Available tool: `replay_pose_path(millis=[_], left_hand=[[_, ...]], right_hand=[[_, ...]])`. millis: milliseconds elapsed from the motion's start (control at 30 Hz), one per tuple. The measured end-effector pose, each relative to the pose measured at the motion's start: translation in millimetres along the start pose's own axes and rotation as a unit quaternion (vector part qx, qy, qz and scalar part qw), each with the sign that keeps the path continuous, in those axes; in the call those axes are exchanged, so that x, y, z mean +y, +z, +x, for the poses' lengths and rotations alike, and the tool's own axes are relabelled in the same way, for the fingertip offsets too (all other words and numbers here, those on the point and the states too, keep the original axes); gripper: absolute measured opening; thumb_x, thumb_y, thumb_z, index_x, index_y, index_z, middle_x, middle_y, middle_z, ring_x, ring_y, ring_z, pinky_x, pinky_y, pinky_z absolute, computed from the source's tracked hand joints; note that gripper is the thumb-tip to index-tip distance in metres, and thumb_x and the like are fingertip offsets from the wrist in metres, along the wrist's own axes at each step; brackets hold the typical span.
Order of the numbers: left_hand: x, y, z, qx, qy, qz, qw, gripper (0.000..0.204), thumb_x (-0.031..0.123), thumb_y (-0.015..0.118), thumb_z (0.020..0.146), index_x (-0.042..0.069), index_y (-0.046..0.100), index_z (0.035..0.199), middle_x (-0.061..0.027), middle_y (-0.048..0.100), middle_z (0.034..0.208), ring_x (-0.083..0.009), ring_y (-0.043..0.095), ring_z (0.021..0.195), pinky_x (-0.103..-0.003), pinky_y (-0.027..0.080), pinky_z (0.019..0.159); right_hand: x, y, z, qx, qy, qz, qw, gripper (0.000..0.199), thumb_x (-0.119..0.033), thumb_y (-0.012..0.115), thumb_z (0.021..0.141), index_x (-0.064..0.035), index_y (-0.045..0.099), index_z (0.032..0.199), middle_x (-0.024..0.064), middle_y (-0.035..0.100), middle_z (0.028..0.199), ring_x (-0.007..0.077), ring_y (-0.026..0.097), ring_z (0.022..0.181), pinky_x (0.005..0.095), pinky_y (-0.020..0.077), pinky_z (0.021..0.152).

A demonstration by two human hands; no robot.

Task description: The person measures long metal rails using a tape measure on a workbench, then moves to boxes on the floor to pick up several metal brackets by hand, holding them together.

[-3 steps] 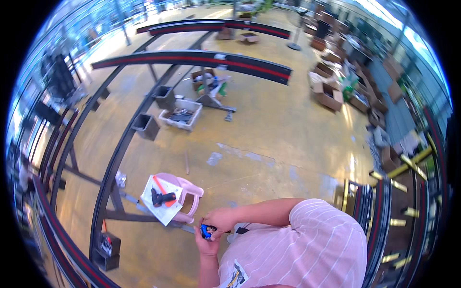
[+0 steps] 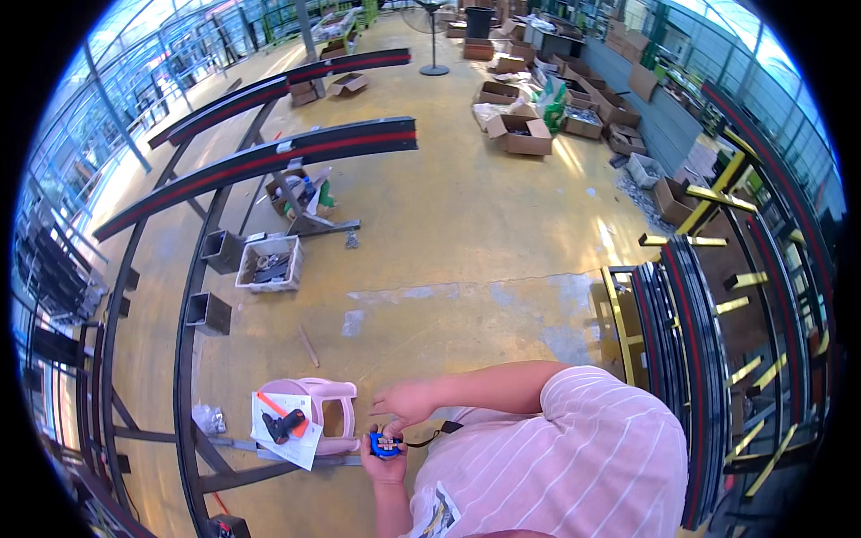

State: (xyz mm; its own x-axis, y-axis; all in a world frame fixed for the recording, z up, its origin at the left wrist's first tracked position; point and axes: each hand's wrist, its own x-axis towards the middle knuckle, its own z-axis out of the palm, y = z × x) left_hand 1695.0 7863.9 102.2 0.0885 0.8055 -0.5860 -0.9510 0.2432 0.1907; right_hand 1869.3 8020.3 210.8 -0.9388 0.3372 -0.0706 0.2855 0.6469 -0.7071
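While a pink plastic stool (image 2: 334,414) with a white sheet of paper (image 2: 289,421) and an orange-and-black tool (image 2: 280,420) on it stands at the left, the left hand (image 2: 386,464) grips a small blue tape measure (image 2: 385,444) (black strap trailing right), held low before the chest; the right hand (image 2: 405,402) hovers just above, fingers loosely curled, holding nothing.

Just one view here: a fisheye camera worn on the person's head, looking steeply down and forward. Their pink striped shirt (image 2: 574,457) and hands sit right up close at the bottom edge, while the yellow floor (image 2: 466,224) stretches far off toward the top. Straight rails bend near the rim.
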Motion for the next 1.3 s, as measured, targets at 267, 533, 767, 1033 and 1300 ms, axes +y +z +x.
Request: replay_pose_path(millis=[267, 533, 767, 1033, 1300], left_hand=[[-80.9, -76.5, 64.4, 0.187, -0.257, 0.280, 0.906, 0.031, 0.041, 0.046, 0.099, 0.014, 0.061, 0.098, -0.0089, 0.065, 0.091, -0.0320, 0.061, 0.079, -0.045, 0.052, 0.065], [-268.9, -35.2, 104.9, 0.171, -0.229, 0.380, 0.880, 0.029, 0.040, 0.048, 0.098, 0.014, 0.060, 0.099, -0.0095, 0.065, 0.090, -0.0319, 0.060, 0.078, -0.045, 0.052, 0.066], [-488.0, -44.3, 47.7, 0.132, -0.186, 0.338, 0.913, 0.027, 0.038, 0.051, 0.097, 0.013, 0.059, 0.104, -0.0101, 0.064, 0.090, -0.0316, 0.060, 0.079, -0.046, 0.052, 0.068], [-600.4, 70.4, -77.0, 0.052, -0.102, 0.477, 0.872, 0.033, 0.031, 0.058, 0.096, 0.009, 0.057, 0.120, -0.0119, 0.064, 0.096, -0.0293, 0.065, 0.081, -0.048, 0.057, 0.067], [-678.7, 153.8, -86.4, -0.018, -0.146, 0.448, 0.882, 0.027, 0.024, 0.053, 0.099, 0.007, 0.055, 0.119, -0.0122, 0.064, 0.089, -0.0285, 0.064, 0.074, -0.047, 0.056, 0.061]], right_hand=[[-54.8, -111.2, -427.3, 0.371, 0.418, -0.164, 0.813, 0.045, -0.037, 0.058, 0.097, -0.0092, 0.056, 0.133, 0.0137, 0.062, 0.115, 0.0343, 0.061, 0.108, 0.0447, 0.0500, 0.091], [-334.1, -149.3, -824.0, 0.439, 0.724, -0.272, 0.457, 0.041, -0.031, 0.063, 0.095, -0.0074, 0.064, 0.128, 0.0137, 0.070, 0.112, 0.0303, 0.067, 0.100, 0.0390, 0.0514, 0.090], [-468.9, -91.1, -1216.3, 0.512, 0.746, -0.330, 0.269, 0.055, -0.024, 0.068, 0.090, -0.0006, 0.054, 0.138, 0.0194, 0.061, 0.134, 0.0279, 0.061, 0.120, 0.0381, 0.0438, 0.106], [-445.3, -61.4, -1394.5, 0.354, 0.876, -0.294, 0.145, 0.086, -0.054, 0.074, 0.080, -0.0045, 0.047, 0.144, 0.0201, 0.061, 0.133, 0.0341, 0.059, 0.123, 0.0443, 0.0474, 0.101], [-442.6, -76.9, -1400.4, 0.392, 0.833, -0.337, 0.196, 0.057, -0.049, 0.075, 0.080, -0.0061, 0.063, 0.116, 0.0201, 0.069, 0.113, 0.0363, 0.066, 0.107, 0.0481, 0.0512, 0.087]])
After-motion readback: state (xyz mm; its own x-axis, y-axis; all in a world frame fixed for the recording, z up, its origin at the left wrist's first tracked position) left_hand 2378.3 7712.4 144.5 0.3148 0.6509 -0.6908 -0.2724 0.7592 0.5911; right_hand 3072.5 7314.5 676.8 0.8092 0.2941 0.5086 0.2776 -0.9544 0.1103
